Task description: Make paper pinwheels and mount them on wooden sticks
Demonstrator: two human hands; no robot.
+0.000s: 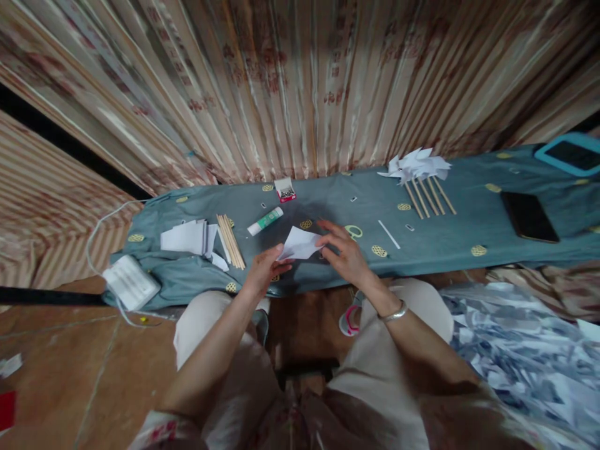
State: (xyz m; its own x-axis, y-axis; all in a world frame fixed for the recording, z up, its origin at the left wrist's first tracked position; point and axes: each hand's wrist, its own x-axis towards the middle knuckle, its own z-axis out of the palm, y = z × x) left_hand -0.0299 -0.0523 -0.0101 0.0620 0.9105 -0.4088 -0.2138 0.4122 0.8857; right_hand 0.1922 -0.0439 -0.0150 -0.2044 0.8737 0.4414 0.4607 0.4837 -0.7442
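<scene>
A folded sheet of white paper is held between both hands over the blue-grey cloth covering a low table. My left hand pinches the paper's lower left corner. My right hand, with a silver bangle on the wrist, has its fingers curled on the paper's right edge. A green and white glue stick lies just beyond the paper, and a bundle of wooden sticks lies to its left.
A stack of white paper squares sits at the left; finished paper pinwheels on sticks lie at the back right. Scissors, a small red box, a phone, a tablet and a white charger are also on the cloth.
</scene>
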